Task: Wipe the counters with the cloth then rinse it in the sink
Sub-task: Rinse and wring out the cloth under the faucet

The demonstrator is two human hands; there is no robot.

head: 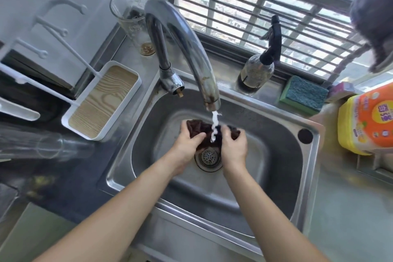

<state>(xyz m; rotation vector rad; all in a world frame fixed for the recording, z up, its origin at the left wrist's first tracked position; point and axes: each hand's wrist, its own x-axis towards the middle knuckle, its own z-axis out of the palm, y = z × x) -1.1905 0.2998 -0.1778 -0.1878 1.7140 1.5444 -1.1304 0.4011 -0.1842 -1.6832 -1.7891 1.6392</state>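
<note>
Both hands, left hand (187,144) and right hand (234,147), grip brown cloth (209,134) under faucet (209,100) stream; bunched folds may trap grime, splash tabletop (340,208).

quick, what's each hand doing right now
Left hand: grips the dark cloth under the running tap.
Right hand: grips the same cloth.

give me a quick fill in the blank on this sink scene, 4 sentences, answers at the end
1. Both hands hold the dark cloth under running ____.
2. The left hand and right hand are over the sink's ____.
3. The green-edged sponge lies on the ledge to the ____ of the spray bottle.
4. The empty glass stands behind the ____.

Answers: water; drain; right; faucet
</note>
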